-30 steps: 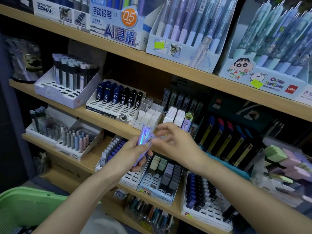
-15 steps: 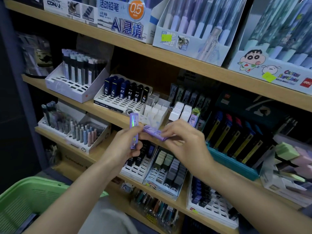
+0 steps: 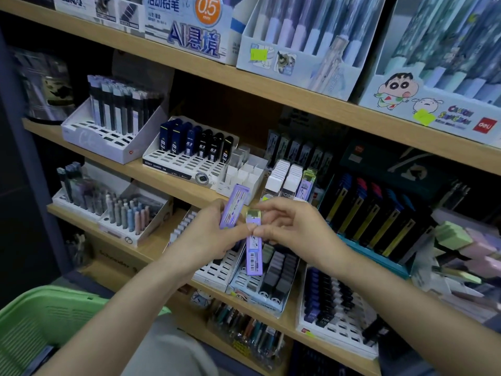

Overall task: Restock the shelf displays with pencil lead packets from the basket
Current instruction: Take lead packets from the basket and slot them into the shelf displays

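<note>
My left hand [image 3: 206, 237] holds a purple pencil lead packet [image 3: 234, 206] upright in front of the middle shelf. Beside it, my right hand [image 3: 295, 226] pinches a second purple packet [image 3: 254, 251] near its green top, and this one hangs down with its barcode facing me. The two hands nearly touch. Two matching purple packets [image 3: 306, 184] stand on the shelf just above my right hand, next to white boxes [image 3: 284, 177]. The green basket [image 3: 46, 318] is at the lower left; its contents are hidden.
Slotted white display trays [image 3: 187, 161] with dark lead cases line the wooden shelves. A tray [image 3: 260, 283] of grey cases sits below my hands. Boxes of pens [image 3: 298, 36] fill the top shelf. Highlighters [image 3: 466, 248] lie at the right.
The packet in my right hand has turned from lying sideways to hanging upright. The left hand's packet stays upright and close. The view has shifted nearer to the shelf.
</note>
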